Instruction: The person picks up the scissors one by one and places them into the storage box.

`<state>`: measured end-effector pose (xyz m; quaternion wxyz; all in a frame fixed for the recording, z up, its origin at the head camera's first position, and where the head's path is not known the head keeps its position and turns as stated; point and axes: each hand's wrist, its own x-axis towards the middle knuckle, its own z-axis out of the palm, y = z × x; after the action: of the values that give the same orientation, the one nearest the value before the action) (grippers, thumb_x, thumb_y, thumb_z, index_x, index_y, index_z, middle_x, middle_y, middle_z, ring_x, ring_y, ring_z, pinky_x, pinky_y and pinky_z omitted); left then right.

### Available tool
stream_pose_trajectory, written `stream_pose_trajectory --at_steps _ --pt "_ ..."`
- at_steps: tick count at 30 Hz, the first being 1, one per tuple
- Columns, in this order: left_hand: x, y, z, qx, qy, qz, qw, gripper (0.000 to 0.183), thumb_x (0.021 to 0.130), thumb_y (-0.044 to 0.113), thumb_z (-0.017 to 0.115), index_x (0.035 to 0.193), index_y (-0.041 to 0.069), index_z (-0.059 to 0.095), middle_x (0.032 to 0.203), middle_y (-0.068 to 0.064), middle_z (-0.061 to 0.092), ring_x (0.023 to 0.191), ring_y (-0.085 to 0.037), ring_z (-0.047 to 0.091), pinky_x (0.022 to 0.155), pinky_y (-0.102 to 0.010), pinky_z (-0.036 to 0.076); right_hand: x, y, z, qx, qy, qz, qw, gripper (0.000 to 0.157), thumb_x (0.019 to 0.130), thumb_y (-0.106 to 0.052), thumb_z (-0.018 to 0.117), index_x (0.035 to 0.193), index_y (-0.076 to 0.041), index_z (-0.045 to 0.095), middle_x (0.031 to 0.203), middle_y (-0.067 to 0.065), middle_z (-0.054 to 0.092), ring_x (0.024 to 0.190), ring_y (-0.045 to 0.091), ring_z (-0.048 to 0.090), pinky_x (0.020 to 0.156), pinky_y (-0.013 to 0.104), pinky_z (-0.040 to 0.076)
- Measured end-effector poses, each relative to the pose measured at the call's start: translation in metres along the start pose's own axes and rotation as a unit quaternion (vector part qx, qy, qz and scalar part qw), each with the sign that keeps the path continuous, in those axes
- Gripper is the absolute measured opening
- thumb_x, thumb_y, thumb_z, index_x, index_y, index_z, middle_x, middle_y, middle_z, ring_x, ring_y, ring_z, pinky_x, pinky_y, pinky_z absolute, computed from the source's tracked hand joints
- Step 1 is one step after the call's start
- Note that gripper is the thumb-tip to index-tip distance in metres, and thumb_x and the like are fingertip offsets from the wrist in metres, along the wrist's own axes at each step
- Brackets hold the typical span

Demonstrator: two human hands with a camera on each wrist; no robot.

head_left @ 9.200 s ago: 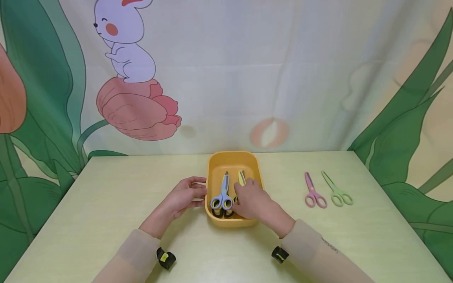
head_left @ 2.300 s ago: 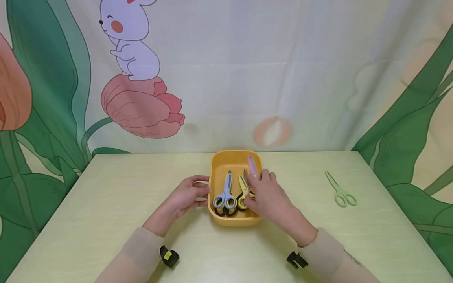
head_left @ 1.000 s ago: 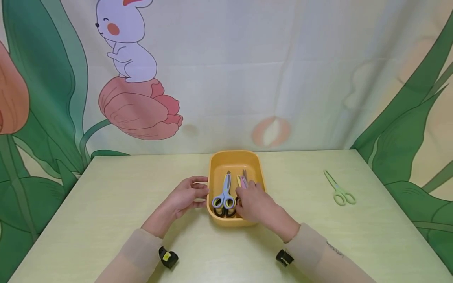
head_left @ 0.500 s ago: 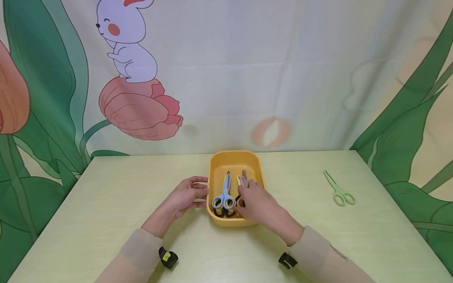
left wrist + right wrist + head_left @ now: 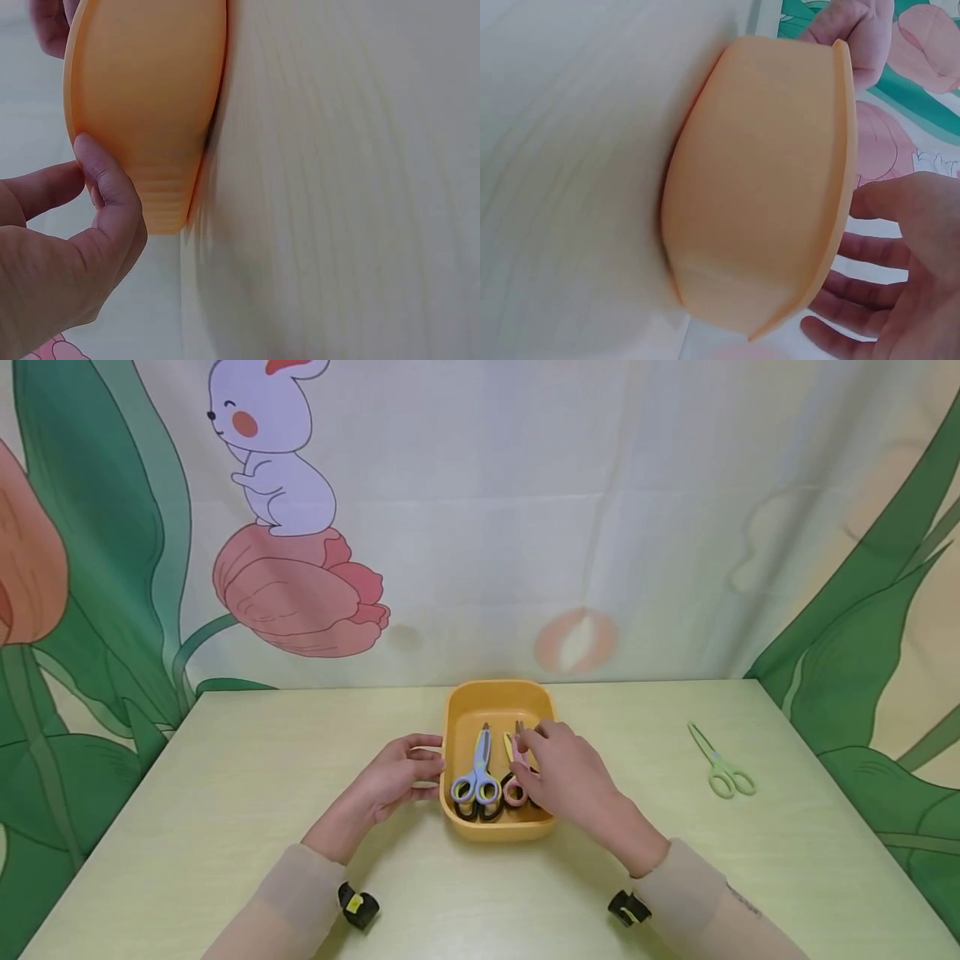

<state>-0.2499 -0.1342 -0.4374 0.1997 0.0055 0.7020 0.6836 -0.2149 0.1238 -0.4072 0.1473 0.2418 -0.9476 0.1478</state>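
Observation:
A yellow plastic tray [image 5: 495,697] stands at the table's middle, several pairs of scissors lying in it. Blue scissors [image 5: 482,760] lie on the left, on top of black-handled ones [image 5: 467,817]. In the right half, pink scissors [image 5: 519,755] lie over yellow scissors [image 5: 508,745], partly hidden by my right hand [image 5: 573,777]. That hand hovers over the tray's right side with its fingers loosely spread, apparently holding nothing. With relaxed fingers, my left hand [image 5: 390,774] touches the tray's left side; the left wrist view shows its fingertips [image 5: 88,146] against the wall near the rim.
Green scissors [image 5: 716,762] lie alone on the pale table [image 5: 247,793], right of the tray. Behind the table hangs a curtain [image 5: 465,527] printed with a rabbit, flowers and leaves.
The pink scissors, earlier on the table at right, were brought into the tray. In the last half second my right hand has let go of them and drawn up and right. My left hand stays put.

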Motion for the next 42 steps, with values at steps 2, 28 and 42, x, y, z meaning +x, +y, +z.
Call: stream_pose_trajectory --at_steps 2,28,42 --pt "0.0 0.0 0.0 0.0 -0.001 0.0 1.0 0.048 0.103 0.0 0.055 0.148 -0.007 0.04 0.126 -0.027 0.054 0.093 -0.025 0.064 0.074 -0.032 0.057 -0.002 0.005 -0.001 0.005 0.012 0.001 1.0 0.016 0.094 -0.023 0.074 0.097 -0.008 0.07 0.095 0.005 0.062 0.087 0.026 0.059 0.066 0.038 0.052" --pt "0.001 0.001 0.001 0.007 0.005 -0.005 0.9999 0.047 0.103 0.0 0.056 0.147 -0.005 0.041 0.126 -0.027 0.053 0.092 -0.025 0.063 0.076 -0.033 0.058 -0.033 0.08 -0.011 -0.001 0.015 0.084 0.996 0.023 0.097 -0.021 0.069 0.11 -0.002 0.068 0.109 0.018 0.063 0.102 0.04 0.059 0.076 0.052 0.053" --pt "0.001 0.001 -0.001 0.0 -0.002 -0.002 1.0 0.047 0.103 0.0 0.056 0.146 -0.006 0.04 0.122 -0.024 0.056 0.093 -0.027 0.063 0.072 -0.031 0.057 -0.052 0.113 -0.025 0.017 -0.104 0.178 0.978 0.036 0.101 -0.023 0.063 0.125 0.004 0.061 0.121 0.029 0.057 0.107 0.048 0.054 0.081 0.058 0.049"
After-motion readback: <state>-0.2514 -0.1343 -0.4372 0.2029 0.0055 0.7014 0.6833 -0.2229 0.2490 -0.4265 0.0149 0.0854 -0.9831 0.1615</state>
